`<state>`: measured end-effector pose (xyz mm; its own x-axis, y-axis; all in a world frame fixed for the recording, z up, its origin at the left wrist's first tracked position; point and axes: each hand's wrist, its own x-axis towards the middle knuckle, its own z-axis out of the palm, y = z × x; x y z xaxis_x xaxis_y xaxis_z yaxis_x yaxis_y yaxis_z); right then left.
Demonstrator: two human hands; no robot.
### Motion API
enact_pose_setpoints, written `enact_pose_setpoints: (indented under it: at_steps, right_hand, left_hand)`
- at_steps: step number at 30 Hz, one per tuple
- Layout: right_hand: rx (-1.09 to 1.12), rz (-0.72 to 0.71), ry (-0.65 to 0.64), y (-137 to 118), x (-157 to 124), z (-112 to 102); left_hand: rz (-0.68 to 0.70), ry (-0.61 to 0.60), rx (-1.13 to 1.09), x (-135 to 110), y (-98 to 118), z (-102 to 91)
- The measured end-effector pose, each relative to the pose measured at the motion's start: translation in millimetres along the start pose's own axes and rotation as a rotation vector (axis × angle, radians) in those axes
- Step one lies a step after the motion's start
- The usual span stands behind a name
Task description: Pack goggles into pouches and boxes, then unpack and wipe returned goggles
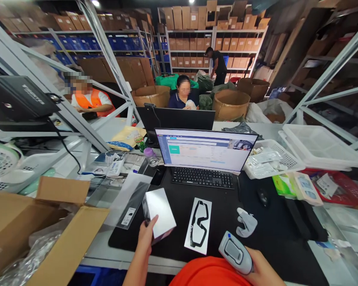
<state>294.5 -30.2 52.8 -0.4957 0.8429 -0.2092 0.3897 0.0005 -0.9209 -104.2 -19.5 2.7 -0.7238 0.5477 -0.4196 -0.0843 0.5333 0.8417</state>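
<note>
A white box is in my left hand, thumb along its near face, tilted above the black desk mat. My right hand is wrapped round a grey handheld barcode scanner, close to my orange shirt. Between the hands lies a white card with a black goggle-shaped frame outline on it. Behind the scanner rests a crumpled light-grey item whose kind I cannot make out. Left of the box, a clear plastic sleeve with a small label lies partly on the mat.
A monitor and keyboard stand ahead, a mouse to the right. An open carton with plastic wrap fills the near left. White baskets are at right. Metal frame posts cross both sides; people work beyond the desk.
</note>
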Motion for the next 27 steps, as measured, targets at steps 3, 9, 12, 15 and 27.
enact_pose_setpoints:
  at_steps: [3,9,12,15,27]
  right_hand:
    - [-0.005,-0.03,0.033,-3,-6,-3]
    - [0.057,-0.098,0.011,-2,-16,10]
    - [0.061,-0.118,0.039,0,-14,19]
    - [0.09,-0.102,0.125,-1,-8,23]
    - [0.157,-0.03,0.327,26,-4,20]
  left_hand:
    - [-0.201,-0.163,-0.33,-24,8,10.2]
    - [-0.442,-0.305,-0.69,-68,30,40.0]
    - [-0.48,-0.357,-0.723,-88,36,58.9]
    - [-0.476,-0.4,-0.704,-103,37,75.8]
    - [-0.391,-0.399,-0.57,-113,34,93.7]
